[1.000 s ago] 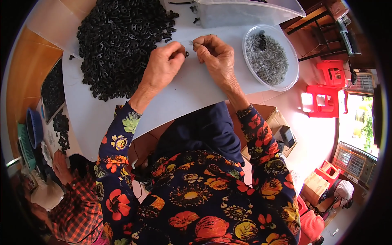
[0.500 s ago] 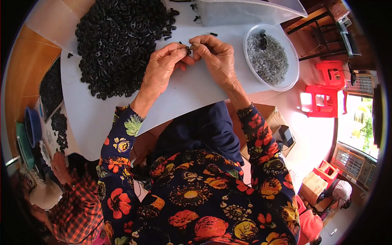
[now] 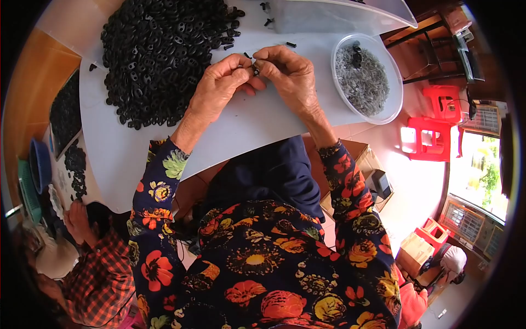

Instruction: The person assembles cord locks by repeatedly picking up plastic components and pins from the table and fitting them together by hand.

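Over the white table my left hand (image 3: pixel 219 88) is closed, pinching a small black part (image 3: pixel 256 71) between thumb and fingers. My right hand (image 3: pixel 290 77) is also closed, its thumb and forefinger pressed at the same part. The fingertips of both hands meet there, and whatever the right one holds is hidden. Left of my hands lies a big pile of black oval pieces (image 3: pixel 156 60) with two holes each. To the right stands a round clear tub (image 3: pixel 396 104) of small see-through pieces (image 3: pixel 361 82), with a few black bits on top.
Short black pins (image 3: pixel 291 44) lie beyond my hands. A clear plastic bin (image 3: pixel 334 19) stands at the table's far side. Another person in a checked shirt (image 3: pixel 101 279) works at lower left, by blue and green baskets (image 3: pixel 39 164). Red stools (image 3: pixel 430 140) stand on the floor at right.
My fingertips have drawn slightly closer together around the small part, the left hand shifting a little to the right. The whole view has moved slightly.
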Tool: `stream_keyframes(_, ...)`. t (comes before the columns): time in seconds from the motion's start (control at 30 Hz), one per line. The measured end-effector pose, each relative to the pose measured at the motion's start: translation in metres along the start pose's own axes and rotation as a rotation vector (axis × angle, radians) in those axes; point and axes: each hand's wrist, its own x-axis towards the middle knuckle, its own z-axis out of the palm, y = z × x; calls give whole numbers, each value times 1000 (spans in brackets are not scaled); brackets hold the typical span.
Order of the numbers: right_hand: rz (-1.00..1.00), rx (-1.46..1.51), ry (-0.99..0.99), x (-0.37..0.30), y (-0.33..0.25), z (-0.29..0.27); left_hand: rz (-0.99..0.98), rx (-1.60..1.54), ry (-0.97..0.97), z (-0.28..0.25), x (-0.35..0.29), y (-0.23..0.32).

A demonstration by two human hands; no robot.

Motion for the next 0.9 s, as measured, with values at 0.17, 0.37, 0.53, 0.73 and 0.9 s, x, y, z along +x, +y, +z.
stream_keyframes(0.17,33,41,52,2,0,-3,15,-26,36,-1,1,-3)
stream_keyframes(0.37,39,24,-2,3,1,-5,33,23,68,0,2,-3)
stream_keyframes(0.53,23,-24,-32,2,0,-6,63,37,71,0,2,-6)
stream_keyframes(0.73,20,-1,-35,1,3,-4,103,94,51,-4,3,-11)
stream_keyframes(0.9,20,-22,-37,1,2,-4,152,178,96,0,2,-15)
